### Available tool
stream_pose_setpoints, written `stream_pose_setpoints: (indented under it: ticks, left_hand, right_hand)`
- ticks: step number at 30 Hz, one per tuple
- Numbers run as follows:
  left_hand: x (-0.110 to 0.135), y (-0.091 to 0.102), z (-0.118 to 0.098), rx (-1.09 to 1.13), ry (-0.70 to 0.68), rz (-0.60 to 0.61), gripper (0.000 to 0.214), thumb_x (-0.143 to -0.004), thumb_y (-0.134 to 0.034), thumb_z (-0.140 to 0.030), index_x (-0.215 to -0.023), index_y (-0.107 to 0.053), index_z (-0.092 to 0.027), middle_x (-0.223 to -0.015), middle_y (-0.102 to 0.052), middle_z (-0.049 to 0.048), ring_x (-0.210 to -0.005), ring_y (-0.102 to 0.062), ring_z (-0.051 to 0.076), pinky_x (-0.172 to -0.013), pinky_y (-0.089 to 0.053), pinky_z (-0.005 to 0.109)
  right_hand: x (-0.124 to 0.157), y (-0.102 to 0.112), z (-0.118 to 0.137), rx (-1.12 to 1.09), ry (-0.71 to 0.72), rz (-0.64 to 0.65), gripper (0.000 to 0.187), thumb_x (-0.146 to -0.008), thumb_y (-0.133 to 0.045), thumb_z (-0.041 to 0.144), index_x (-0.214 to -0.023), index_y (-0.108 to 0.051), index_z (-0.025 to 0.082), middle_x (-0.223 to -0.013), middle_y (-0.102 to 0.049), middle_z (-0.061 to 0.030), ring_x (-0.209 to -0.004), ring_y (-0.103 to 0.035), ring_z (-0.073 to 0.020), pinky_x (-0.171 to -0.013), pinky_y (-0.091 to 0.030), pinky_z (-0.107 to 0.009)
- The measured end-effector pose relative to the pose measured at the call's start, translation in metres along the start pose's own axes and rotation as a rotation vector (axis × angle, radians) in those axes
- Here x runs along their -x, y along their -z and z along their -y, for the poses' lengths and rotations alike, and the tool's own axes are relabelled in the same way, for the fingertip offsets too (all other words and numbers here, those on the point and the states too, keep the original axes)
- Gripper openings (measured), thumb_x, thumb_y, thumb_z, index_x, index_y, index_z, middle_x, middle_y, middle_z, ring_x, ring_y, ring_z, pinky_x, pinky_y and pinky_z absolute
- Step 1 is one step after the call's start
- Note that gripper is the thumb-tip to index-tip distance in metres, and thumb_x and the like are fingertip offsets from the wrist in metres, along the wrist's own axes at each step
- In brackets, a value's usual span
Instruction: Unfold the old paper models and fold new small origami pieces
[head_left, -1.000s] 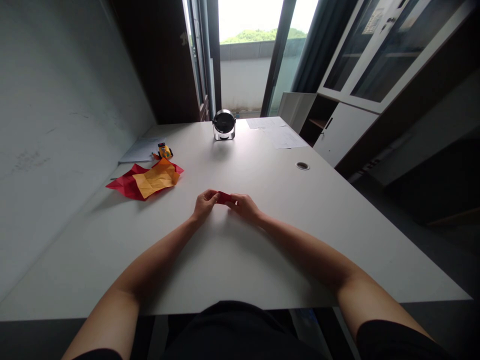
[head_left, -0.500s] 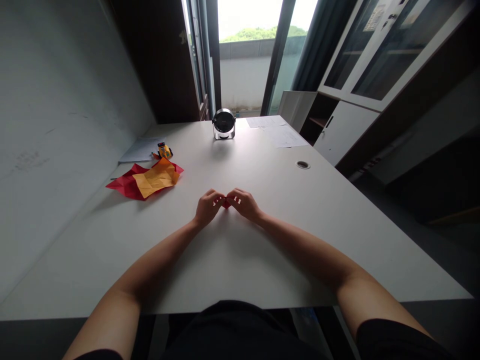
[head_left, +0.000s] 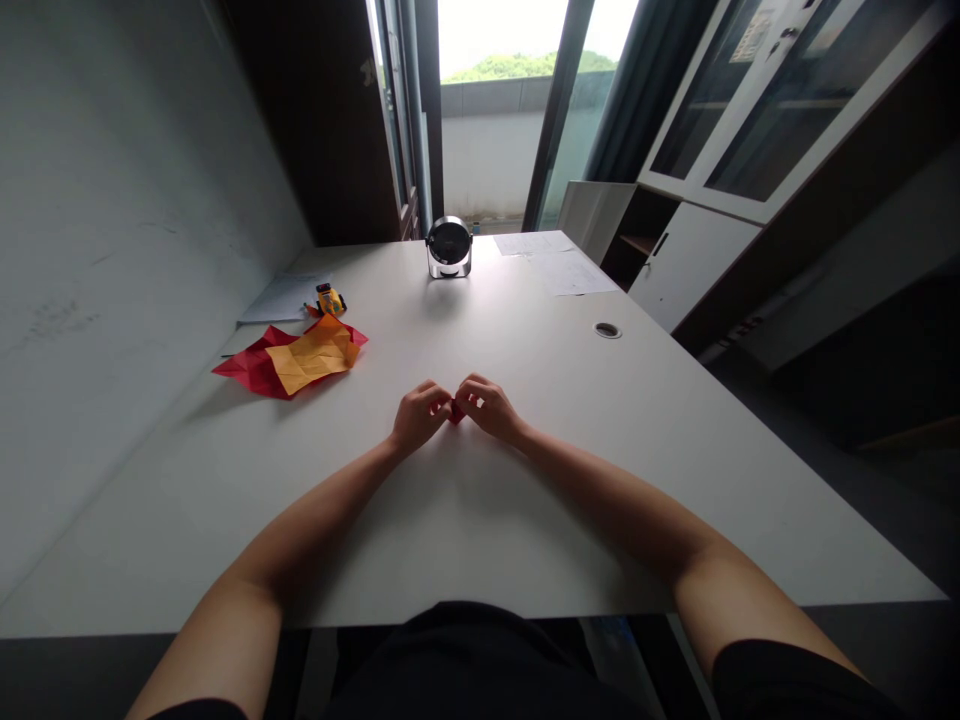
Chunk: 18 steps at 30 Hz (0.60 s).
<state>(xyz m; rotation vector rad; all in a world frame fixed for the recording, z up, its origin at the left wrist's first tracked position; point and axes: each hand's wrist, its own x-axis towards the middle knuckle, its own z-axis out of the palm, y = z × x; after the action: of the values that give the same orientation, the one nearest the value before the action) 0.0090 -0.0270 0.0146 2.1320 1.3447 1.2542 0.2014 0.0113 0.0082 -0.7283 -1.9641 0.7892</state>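
Small piece of red paper [head_left: 455, 413] located near mid-desk, directly ahead of the person, between the left hand [head_left: 420, 416] and the right hand [head_left: 486, 408]. Its visible part tapers to a point toward the person; the rest is hidden by the fingers, so the full fold shape cannot be read. Fingers of both hands nearly closed, thumb and forefinger tips pinched on the paper from either side, the two sets of tips just beside each other. Whether the paper touches the white desk [head_left: 480, 540] cannot be told. Left of the hands, well apart: a creased red sheet [head_left: 251, 372] with a creased orange sheet [head_left: 309, 358] lying over part of it, both with raised edges. A thin dark stick [head_left: 227, 356] shows at the red sheet's left side. Just behind the sheets, a small yellow toy [head_left: 330, 300] with dark parts, near white papers [head_left: 276, 300] by the wall [head_left: 112, 250]. Far end of desk: round black-faced device [head_left: 449, 242] upright in a silver stand. To its right, printed sheets [head_left: 581, 275] lie flat; nearer, a round cable grommet [head_left: 607, 330] is set into the desktop.
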Motion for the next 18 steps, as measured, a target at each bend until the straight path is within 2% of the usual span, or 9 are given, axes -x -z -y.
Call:
stream_pose_setpoints:
  ticks: [7, 14, 18]
  left_hand:
    - [-0.001, 0.001, 0.003, 0.030, 0.032, -0.038, 0.010, -0.086, -0.060, -0.018, -0.078, -0.065, -0.019, -0.080, -0.060, 0.0011, -0.064, -0.054, 0.011, -0.064, -0.046, 0.024]
    - [-0.003, 0.002, 0.006, 0.043, 0.146, -0.160, 0.015, -0.093, -0.054, -0.026, -0.082, -0.061, -0.019, -0.083, -0.062, 0.0030, -0.071, -0.057, 0.014, -0.068, -0.046, 0.026]
    - [-0.003, 0.000, 0.014, 0.127, 0.250, -0.216, 0.016, -0.097, -0.051, -0.032, -0.092, -0.059, -0.020, -0.077, -0.063, 0.0017, -0.068, -0.059, 0.014, -0.066, -0.046, 0.026]
  right_hand:
    - [-0.001, 0.002, -0.001, -0.002, -0.008, -0.052, 0.012, -0.091, -0.057, 0.020, -0.080, -0.063, 0.020, -0.087, -0.061, -0.0025, -0.073, -0.059, -0.0125, -0.064, -0.048, -0.026]
    - [-0.004, 0.000, -0.004, -0.008, -0.069, -0.140, 0.007, -0.085, -0.055, 0.017, -0.080, -0.059, 0.020, -0.081, -0.062, -0.0010, -0.072, -0.057, -0.0133, -0.065, -0.047, -0.026]
    - [-0.004, 0.002, -0.006, -0.011, -0.112, -0.169, 0.006, -0.081, -0.056, 0.015, -0.078, -0.058, 0.019, -0.076, -0.062, -0.0005, -0.068, -0.055, -0.0129, -0.064, -0.045, -0.026]
